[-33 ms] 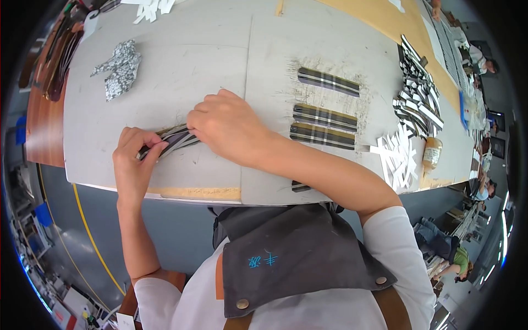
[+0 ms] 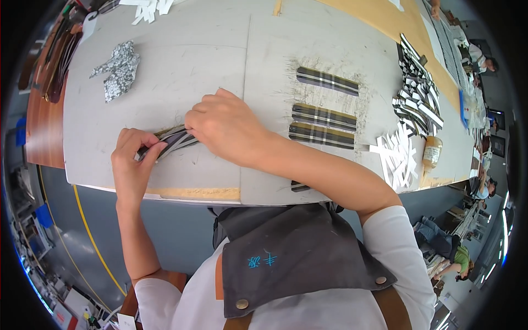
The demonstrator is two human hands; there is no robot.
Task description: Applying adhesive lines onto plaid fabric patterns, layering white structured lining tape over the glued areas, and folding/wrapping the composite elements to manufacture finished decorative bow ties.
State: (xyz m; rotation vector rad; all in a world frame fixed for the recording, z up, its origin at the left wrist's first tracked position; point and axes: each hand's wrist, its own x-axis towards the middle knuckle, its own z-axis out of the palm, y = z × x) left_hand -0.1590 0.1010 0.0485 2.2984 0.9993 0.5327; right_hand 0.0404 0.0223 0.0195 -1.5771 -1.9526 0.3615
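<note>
A dark plaid fabric strip [image 2: 175,139] with grey and olive bands is held over the left part of the worktable. My left hand [image 2: 132,148] pinches its left end between thumb and fingers. The strip's other end sits in the closed fingers of my right hand [image 2: 223,126], which partly hide it. To the right lie matching plaid strips: one farther back [image 2: 328,81], and a pair side by side, the upper [image 2: 324,116] and the lower [image 2: 322,136]. Frayed threads surround them. Another dark strip [image 2: 300,187] shows partly from beneath my right forearm.
A crumpled grey patterned cloth [image 2: 122,71] lies at the back left. On the right are a heap of black-and-white strips [image 2: 418,93], a pile of white strips [image 2: 397,157] and a bottle of amber-brown content [image 2: 432,153]. The table's near edge [image 2: 192,193] runs before my body.
</note>
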